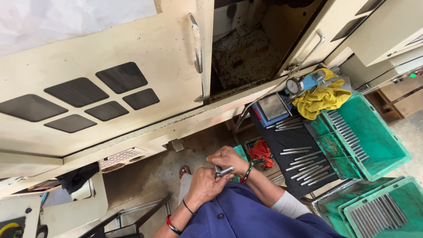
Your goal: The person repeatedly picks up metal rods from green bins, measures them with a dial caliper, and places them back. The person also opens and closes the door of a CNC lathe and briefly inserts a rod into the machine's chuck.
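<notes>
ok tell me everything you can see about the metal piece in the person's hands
The metal piece is a short, silvery cylindrical rod with a bright machined look, seemingly steel. It lies roughly level, tilted slightly, its round end pointing right. The left hand grips it from below and the right hand closes over it from above, hiding most of it. It is held above the blue garment, in front of the cream machine.

The machine door (132,66) is cream with dark grey diamond-shaped panels, and the crates (374,132) are green, holding rows of silver-grey rods (348,132). A yellow cloth (321,99) lies beside a blue gauge (308,83), a red rag (262,152) sits lower down, and the garment (246,216) is dark blue.
</notes>
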